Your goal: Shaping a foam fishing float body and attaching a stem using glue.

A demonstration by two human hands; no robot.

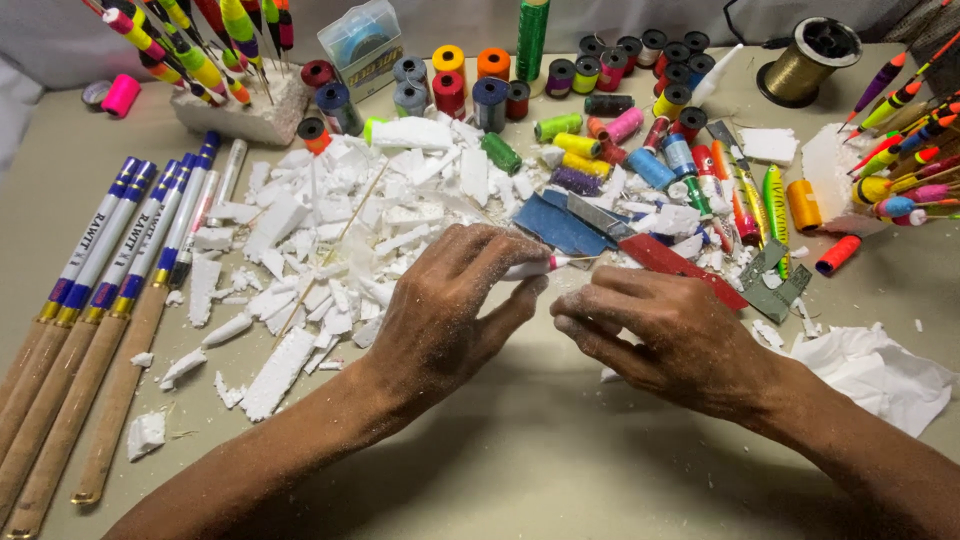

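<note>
My left hand [450,305] rests on the table, dusted with white foam crumbs, its fingers closed on a slim white foam float body [530,267] with a thin stick out its tip. Just to the right lies my right hand [665,335], palm down with fingers curled, fingertips close to the left hand's; whether it holds anything is hidden. Behind both hands spreads a heap of white foam scraps [330,220]. Blue sandpaper [555,225] and a red strip [680,265] lie just beyond my fingers.
Several thread spools [560,85] crowd the back. Finished painted floats stand in a foam block [235,110] at back left and lie at the right edge [905,150]. Fishing rods with cork handles [90,300] lie at left. Crumpled white paper [875,370] at right.
</note>
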